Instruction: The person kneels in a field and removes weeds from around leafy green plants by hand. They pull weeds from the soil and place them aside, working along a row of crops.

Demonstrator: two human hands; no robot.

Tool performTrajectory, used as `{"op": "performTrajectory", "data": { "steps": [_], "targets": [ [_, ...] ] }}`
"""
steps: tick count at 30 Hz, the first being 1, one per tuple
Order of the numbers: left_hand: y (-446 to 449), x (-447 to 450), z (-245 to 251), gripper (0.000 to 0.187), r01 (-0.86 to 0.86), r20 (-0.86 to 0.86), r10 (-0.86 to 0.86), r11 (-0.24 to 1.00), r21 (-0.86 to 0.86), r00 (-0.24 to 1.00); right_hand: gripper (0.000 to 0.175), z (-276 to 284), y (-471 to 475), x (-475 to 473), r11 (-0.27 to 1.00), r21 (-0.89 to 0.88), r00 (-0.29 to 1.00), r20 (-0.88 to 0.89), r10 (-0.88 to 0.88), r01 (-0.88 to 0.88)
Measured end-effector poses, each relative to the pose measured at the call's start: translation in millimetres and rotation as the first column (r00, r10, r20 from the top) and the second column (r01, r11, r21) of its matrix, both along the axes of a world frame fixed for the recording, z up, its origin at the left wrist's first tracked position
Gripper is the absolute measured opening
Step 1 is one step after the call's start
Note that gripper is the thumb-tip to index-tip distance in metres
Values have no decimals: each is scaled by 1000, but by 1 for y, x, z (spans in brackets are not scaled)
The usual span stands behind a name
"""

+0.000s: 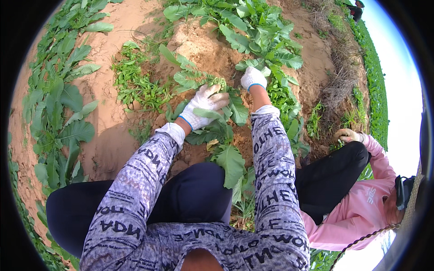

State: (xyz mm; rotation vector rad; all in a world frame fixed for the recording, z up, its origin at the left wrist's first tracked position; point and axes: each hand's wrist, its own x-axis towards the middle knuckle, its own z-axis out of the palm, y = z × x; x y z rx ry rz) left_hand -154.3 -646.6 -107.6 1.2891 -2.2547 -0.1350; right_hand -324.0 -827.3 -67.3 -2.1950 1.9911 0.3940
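Observation:
White knit gloves with blue cuff edges cover both my hands. My left hand [205, 106] lies spread over a leafy green plant [232, 162] in front of my knees, its fingers against the leaves; a leaf crosses the back of the glove. Further forward and to the right, my right hand [253, 78] is curled at the edge of another broad-leaved plant [261, 44]. Its fingertips are hidden, so what it grips cannot be told. Bare brown soil [200, 44] shows between the plants, and a yellowed leaf [212, 145] lies below my left hand.
A row of leafy plants [73, 128] runs along the left. Small uprooted-looking greens [139, 79] lie on the soil left of centre. Close on my right crouches a co-worker in a pink top [359, 203], one gloved hand low. Dry grass [339, 74] lines the bank; another person [356, 12] is far off.

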Motion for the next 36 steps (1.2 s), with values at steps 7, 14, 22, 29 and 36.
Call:
{"op": "performTrajectory", "data": {
  "steps": [7, 14, 22, 29, 36],
  "targets": [
    [0, -1, -2, 40, -28, -17, 28, 998, -52, 999, 31, 9, 3, -22, 986, -37, 986, 13, 164, -164],
    [3, 3, 0, 42, 4, 56, -6, 999, 34, 998, 33, 131, 38, 71, 977, 48, 454, 890, 52, -207],
    [1, 45, 39, 45, 175, -28, -175, 984, 31, 984, 11, 68, 52, 40, 951, -222, 570, 762, 308, -216],
    [62, 236, 142, 41, -84, 161, -43, 705, 704, 986, 24, -50, 82, -67, 970, 241, 632, 749, -199, 20],
    [197, 361, 149, 35, -764, 452, 619, 470, 442, 643, 25, -47, 74, -56, 857, 515, 701, 600, -385, 30]
  ]
}}
